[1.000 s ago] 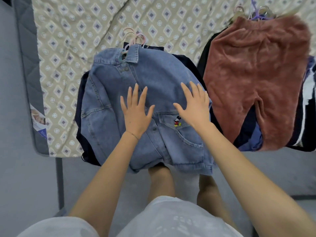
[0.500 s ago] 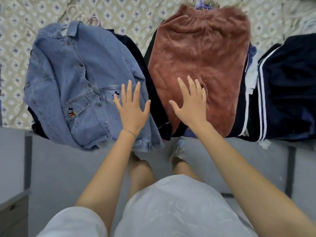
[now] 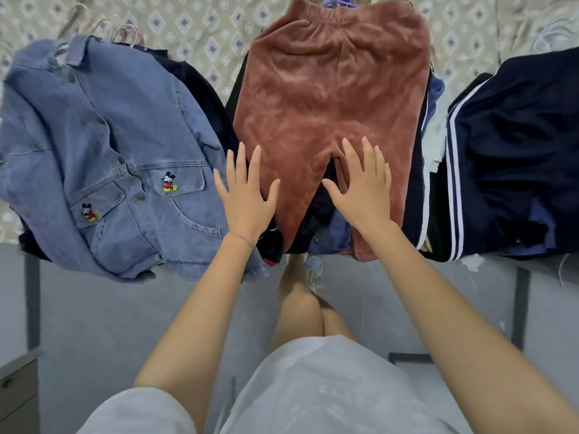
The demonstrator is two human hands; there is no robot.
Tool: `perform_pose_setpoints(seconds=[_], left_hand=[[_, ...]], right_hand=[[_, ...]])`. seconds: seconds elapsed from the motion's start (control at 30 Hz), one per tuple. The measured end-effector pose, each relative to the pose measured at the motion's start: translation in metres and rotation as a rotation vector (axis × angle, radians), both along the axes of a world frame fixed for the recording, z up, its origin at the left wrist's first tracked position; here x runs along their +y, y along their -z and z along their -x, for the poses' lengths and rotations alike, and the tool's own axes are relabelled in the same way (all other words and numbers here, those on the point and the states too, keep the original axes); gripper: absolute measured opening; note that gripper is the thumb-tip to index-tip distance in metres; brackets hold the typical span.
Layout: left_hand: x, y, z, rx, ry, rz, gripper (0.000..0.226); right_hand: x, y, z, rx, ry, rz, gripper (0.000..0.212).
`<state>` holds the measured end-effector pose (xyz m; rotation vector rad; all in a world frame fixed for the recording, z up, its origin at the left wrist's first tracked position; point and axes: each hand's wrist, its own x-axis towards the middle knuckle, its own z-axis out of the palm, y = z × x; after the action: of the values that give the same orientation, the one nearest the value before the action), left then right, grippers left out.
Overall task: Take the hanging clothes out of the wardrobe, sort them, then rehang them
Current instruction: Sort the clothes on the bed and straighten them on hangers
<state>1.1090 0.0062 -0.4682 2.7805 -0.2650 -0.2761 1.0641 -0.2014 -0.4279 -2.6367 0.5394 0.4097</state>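
Note:
Three piles of clothes on hangers lie on a patterned bedspread (image 3: 200,29). A blue denim jacket (image 3: 103,145) with cartoon mouse patches tops the left pile. Rust-coloured velvet trousers (image 3: 329,98) top the middle pile, over dark garments. Navy trousers with white stripes (image 3: 507,145) lie on the right. My left hand (image 3: 246,195) is spread flat, fingers straight, over the left leg of the rust trousers. My right hand (image 3: 360,186) is spread the same way over the right leg. Neither hand holds anything.
The bed's edge runs across the view just beyond my knees, with grey floor (image 3: 94,308) below. A grey drawer unit (image 3: 15,389) stands at the lower left. Pale hanger hooks (image 3: 125,32) stick out above the denim jacket.
My view and both hands have shifted right, from the denim jacket to the rust trousers. Both hands stay flat and spread.

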Motion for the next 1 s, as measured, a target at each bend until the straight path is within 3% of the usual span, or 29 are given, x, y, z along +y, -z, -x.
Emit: perform_pose_setpoints(seconds=[0.27, 0.6, 1.0], left_hand=[[-0.043, 0.033, -0.051, 0.086, 0.042, 0.029, 0.066], [-0.101, 0.076, -0.133, 0.122, 0.032, 0.062, 0.067], [-0.152, 0.166, -0.24, 0.026, -0.046, 0.088, 0.067]], right_hand=[[-0.03, 0.034, -0.045, 0.085, 0.039, -0.009, 0.075], [-0.078, 0.072, -0.129, 0.022, 0.123, -0.017, 0.074], [-0.172, 0.171, -0.221, -0.028, 0.099, 0.031, 0.078]])
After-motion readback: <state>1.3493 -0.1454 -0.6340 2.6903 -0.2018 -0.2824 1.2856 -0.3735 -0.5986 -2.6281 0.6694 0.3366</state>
